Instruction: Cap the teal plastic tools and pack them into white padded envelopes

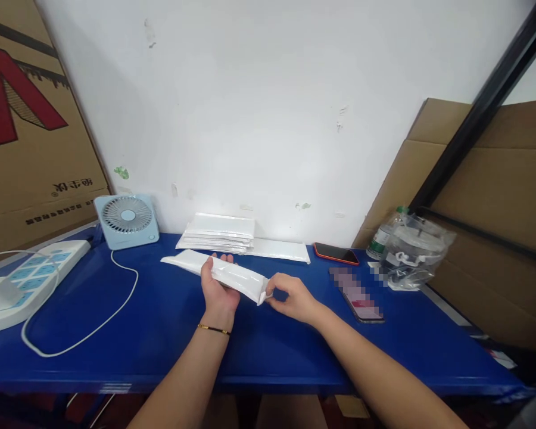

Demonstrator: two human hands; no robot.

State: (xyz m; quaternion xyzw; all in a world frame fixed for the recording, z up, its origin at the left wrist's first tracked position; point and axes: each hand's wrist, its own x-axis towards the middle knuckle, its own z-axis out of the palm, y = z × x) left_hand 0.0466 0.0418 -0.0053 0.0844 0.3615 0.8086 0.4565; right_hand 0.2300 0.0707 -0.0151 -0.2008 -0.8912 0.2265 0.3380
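A long white plastic mailer bag (192, 264) is held above the blue table (170, 322), slanting from upper left down to lower right. My left hand (218, 289) grips it around the middle from underneath, fingers wrapped over its far edge. My right hand (292, 296) pinches the bag's lower right end between thumb and fingers. A thin bracelet sits on my left wrist.
A stack of white mailer bags (218, 232) lies by the wall, with one more flat bag (279, 249) beside it. A small blue fan (125, 219) and a power strip (31, 271) with a white cable stand at left. Two phones (336, 253) (357, 295), a bottle and a clear bag (413, 250) sit at right.
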